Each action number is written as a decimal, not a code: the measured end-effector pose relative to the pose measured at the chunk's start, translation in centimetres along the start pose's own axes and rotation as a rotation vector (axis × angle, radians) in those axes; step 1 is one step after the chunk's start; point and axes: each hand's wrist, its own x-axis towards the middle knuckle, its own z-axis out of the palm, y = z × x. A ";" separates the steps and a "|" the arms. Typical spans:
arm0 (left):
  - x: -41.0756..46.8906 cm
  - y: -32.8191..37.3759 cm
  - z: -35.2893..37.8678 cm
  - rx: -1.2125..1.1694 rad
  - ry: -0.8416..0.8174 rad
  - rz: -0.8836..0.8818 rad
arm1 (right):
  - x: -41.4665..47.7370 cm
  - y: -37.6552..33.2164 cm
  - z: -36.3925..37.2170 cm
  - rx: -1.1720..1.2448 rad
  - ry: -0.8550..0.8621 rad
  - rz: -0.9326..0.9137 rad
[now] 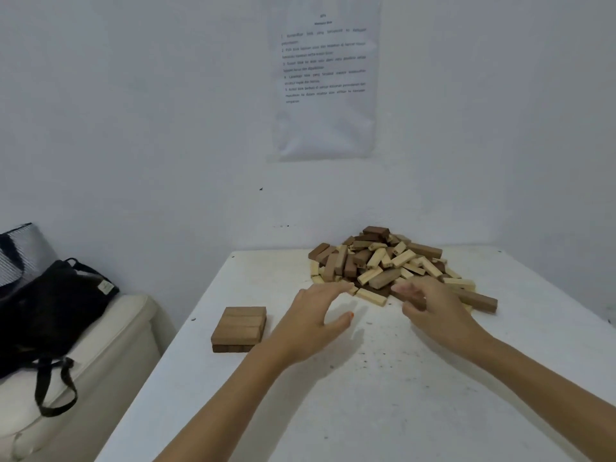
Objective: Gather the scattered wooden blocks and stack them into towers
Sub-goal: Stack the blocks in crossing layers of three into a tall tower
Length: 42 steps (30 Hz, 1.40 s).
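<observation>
both forearms run off the bottom edge. the right hand (433, 311) is blurred: its fingers (407, 289) bend down over dark pieces at the near rim of the pile of wooden blocks (383, 261), and i cannot tell whether they grip one or only touch. the left hand (313, 315) is clearer, with fingers (333, 288) spread and straight and the thumb held apart. it holds nothing, and its fingertips are just at a pale piece on the pile's near-left edge.

the pile, pale and dark pieces jumbled, lies at the far side of the tabletop (366, 411) close to the wall, and the hands cover part of its near edge. a low stack of brown blocks (240, 326), in two layers, sits left of the left hand, apart from the pile.

a printed sheet (325, 78) on the wall is too blurred to read. left of the tabletop a black bag (50, 311) lies on a cream cushion (110, 345), cut by the frame edge.
</observation>
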 end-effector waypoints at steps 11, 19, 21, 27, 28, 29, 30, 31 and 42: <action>8.3 0.8 5.6 -0.027 0.344 0.000 | 0.2 3.8 0.1 -0.356 0.210 0.065; 10.3 -0.3 7.8 -0.025 0.297 -0.032 | 0.7 5.0 0.2 -0.240 0.263 0.038; 10.3 -0.4 8.0 -0.040 0.327 -0.032 | 0.7 4.9 0.2 -0.199 0.271 0.045; 10.1 -0.1 8.1 -0.135 0.420 0.000 | 0.7 4.5 -0.3 0.145 0.382 0.063; 10.0 0.0 7.9 -0.177 0.436 -0.002 | 0.7 4.2 -0.5 0.225 0.394 0.093; 10.0 0.2 7.6 -0.230 0.449 -0.014 | 0.8 3.8 -0.8 0.298 0.398 0.124; 10.0 0.4 7.2 -0.291 0.457 -0.033 | 0.9 3.5 -1.1 0.370 0.399 0.149; 10.0 0.6 6.7 -0.354 0.465 -0.050 | 1.1 3.1 -1.5 0.442 0.397 0.172; 12.8 1.2 0.9 -1.168 0.588 -0.351 | 8.2 2.4 -4.1 0.774 0.253 0.335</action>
